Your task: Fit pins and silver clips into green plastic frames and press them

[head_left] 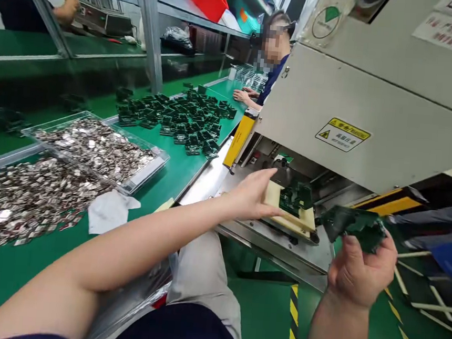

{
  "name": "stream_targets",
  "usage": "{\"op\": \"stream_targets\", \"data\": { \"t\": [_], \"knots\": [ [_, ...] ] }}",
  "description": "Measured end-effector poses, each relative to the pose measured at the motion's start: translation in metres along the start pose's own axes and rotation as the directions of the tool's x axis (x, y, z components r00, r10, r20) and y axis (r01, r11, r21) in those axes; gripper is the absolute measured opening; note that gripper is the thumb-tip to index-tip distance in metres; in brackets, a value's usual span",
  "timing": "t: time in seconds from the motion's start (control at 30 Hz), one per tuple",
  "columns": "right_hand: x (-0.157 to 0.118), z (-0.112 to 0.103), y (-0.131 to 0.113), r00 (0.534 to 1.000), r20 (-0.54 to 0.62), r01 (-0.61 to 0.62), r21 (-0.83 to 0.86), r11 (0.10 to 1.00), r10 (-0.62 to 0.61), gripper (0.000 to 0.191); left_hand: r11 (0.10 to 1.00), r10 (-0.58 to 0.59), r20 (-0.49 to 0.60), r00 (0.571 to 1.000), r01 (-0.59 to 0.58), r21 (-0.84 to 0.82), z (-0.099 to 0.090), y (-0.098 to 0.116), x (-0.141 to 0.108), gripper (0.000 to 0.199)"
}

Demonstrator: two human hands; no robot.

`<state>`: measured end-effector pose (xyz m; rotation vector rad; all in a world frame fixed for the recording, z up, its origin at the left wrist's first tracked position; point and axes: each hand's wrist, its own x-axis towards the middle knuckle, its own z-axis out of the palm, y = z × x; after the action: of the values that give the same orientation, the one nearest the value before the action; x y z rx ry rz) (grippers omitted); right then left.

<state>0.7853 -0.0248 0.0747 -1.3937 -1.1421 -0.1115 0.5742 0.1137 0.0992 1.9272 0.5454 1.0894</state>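
Observation:
My left hand (252,197) reaches across to the left side of a cream-coloured fixture (273,196) in the machine's opening. Its fingers are stretched out and the thumb stands apart; whether it touches the fixture I cannot tell. Dark green circuit boards (297,197) sit in that fixture. To the right of it, my right hand (363,268) is closed on a dark green circuit board (357,226), held tilted in the air between thumb and fingers. Blur hides the board's details.
The grey machine (354,101) overhangs the fixture, with yellow bars (239,139) flanking its opening. On the green bench (182,173) lie a heap of circuit boards (187,116), a clear tray (147,170) of small metal pieces and a white cloth (107,212). A co-worker (277,58) sits beyond.

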Motion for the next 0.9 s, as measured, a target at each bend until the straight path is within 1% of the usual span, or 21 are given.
{"op": "stream_targets", "data": {
  "t": [0.07,0.1,0.13,0.2,0.27,0.33,0.4,0.43,0.47,0.53,0.57,0.6,0.63,0.67,0.7,0.73,0.77,0.8,0.83,0.87,0.9],
  "knots": [
    [0.016,-0.007,0.02,0.997,0.025,-0.067,0.021,0.998,0.066,0.057,0.998,-0.055,0.072,0.996,0.053,0.026,0.029,-0.008,0.035,0.089],
    [0.023,-0.006,0.026,0.996,0.047,-0.085,0.051,0.995,0.082,0.056,0.995,-0.096,0.104,0.99,0.093,0.029,0.038,-0.01,0.046,0.089],
    [0.029,-0.003,0.031,0.99,0.102,-0.099,0.059,0.993,0.093,0.056,0.992,-0.128,0.113,0.985,0.126,0.023,0.043,-0.011,0.054,0.086],
    [0.04,0.006,0.034,0.976,0.197,-0.105,0.064,0.992,0.091,0.061,0.989,-0.143,0.058,0.988,0.144,-0.024,0.038,-0.009,0.056,0.078],
    [0.048,0.017,0.032,0.943,0.318,-0.118,0.034,0.992,0.101,0.064,0.985,-0.122,-0.026,0.992,0.118,-0.127,0.016,-0.007,0.041,0.067],
    [0.055,0.028,0.028,0.877,0.464,-0.126,-0.035,0.991,0.128,0.063,0.966,-0.142,-0.045,0.989,0.128,-0.226,-0.017,-0.007,0.011,0.055],
    [0.06,0.036,0.022,0.797,0.584,-0.113,-0.108,0.988,0.155,0.062,0.945,-0.221,-0.022,0.975,0.209,-0.251,-0.049,-0.01,-0.027,0.052],
    [0.062,0.038,0.02,0.773,0.613,-0.094,-0.146,0.985,0.164,0.062,0.934,-0.27,-0.021,0.963,0.257,-0.247,-0.062,-0.013,-0.048,0.051],
    [0.062,0.038,0.019,0.767,0.62,-0.061,-0.189,0.98,0.168,0.063,0.919,-0.32,-0.015,0.947,0.307,-0.245,-0.073,-0.017,-0.067,0.05],
    [0.056,0.032,0.018,0.793,0.593,0.04,-0.278,0.96,0.139,0.067,0.885,-0.406,0.026,0.913,0.4,-0.238,-0.084,-0.027,-0.1,0.051],
    [0.051,0.026,0.021,0.828,0.55,0.093,-0.323,0.942,0.107,0.069,0.872,-0.437,0.047,0.898,0.436,-0.222,-0.086,-0.033,-0.111,0.052],
    [0.044,0.018,0.024,0.877,0.473,0.121,-0.378,0.918,0.079,0.07,0.864,-0.459,0.071,0.885,0.464,-0.196,-0.085,-0.039,-0.119,0.053],
    [0.035,0.007,0.03,0.926,0.37,0.107,-0.444,0.89,0.073,0.072,0.86,-0.474,0.097,0.875,0.484,-0.162,-0.083,-0.044,-0.124,0.054],
    [0.024,-0.004,0.037,0.966,0.242,0.042,-0.504,0.863,0.095,0.073,0.858,-0.484,0.13,0.866,0.498,-0.124,-0.08,-0.049,-0.126,0.056],
    [0.012,-0.016,0.045,0.983,0.09,-0.086,-0.557,0.826,0.163,0.076,0.856,-0.491,0.171,0.854,0.51,-0.088,-0.078,-0.054,-0.125,0.058],
    [-0.001,-0.028,0.053,0.962,-0.028,-0.239,-0.567,0.788,0.272,0.08,0.85,-0.502,0.209,0.84,0.523,-0.062,-0.076,-0.058,-0.123,0.06],
    [-0.013,-0.039,0.062,0.91,-0.089,-0.389,-0.513,0.765,0.404,0.083,0.841,-0.515,0.236,0.824,0.539,-0.048,-0.075,-0.061,-0.121,0.063],
    [-0.026,-0.048,0.069,0.843,-0.105,-0.522,-0.399,0.754,0.528,0.082,0.829,-0.531,0.248,0.81,0.557,-0.044,-0.074,-0.063,-0.12,0.065],
    [-0.037,-0.054,0.075,0.79,-0.092,-0.605,-0.276,0.747,0.606,0.078,0.816,-0.55,0.25,0.797,0.577,-0.042,-0.074,-0.065,-0.119,0.068],
    [-0.046,-0.059,0.08,0.763,-0.096,-0.644,-0.19,0.741,0.639,0.075,0.805,-0.566,0.249,0.786,0.593,-0.039,-0.075,-0.066,-0.119,0.07],
    [-0.053,-0.062,0.083,0.751,-0.123,-0.66,-0.125,0.741,0.649,0.072,0.799,-0.575,0.25,0.779,0.601,-0.035,-0.076,-0.068,-0.119,0.072]
  ]
}}
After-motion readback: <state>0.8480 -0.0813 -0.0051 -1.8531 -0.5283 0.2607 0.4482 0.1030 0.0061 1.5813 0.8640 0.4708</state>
